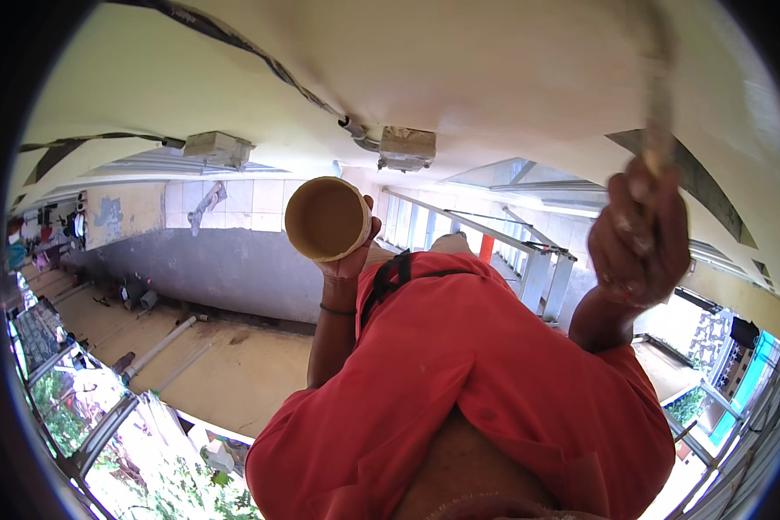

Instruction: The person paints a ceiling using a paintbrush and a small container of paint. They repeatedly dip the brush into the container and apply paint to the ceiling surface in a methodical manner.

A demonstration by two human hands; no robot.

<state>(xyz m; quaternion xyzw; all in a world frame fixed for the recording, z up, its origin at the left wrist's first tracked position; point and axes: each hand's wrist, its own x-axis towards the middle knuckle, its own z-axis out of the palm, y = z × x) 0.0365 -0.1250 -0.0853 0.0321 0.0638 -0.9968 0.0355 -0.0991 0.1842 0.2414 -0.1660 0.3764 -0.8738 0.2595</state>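
Observation:
My left hand point(353, 251) is wrapped round a round, cream-coloured plastic tub point(296, 227). The tub is tilted so its mouth faces me, and its inside looks tan; how full it is I cannot make out. Raised at the right, my right hand point(640, 238) grips a paintbrush point(659, 117) by its handle, bristle end upward. Motion blurs the brush head, which overlaps the pale cream painted surface point(511, 61) above. Whether the bristles touch that surface is not clear. Pale smears mark the fingers of this hand.
Dark cables point(251, 54) run along the cream surface to a junction box point(407, 149); another box point(218, 149) sits farther left. A metal ladder point(533, 260) stands below, behind my body. Pipes point(160, 351) lie on the tan floor point(234, 373) at the left.

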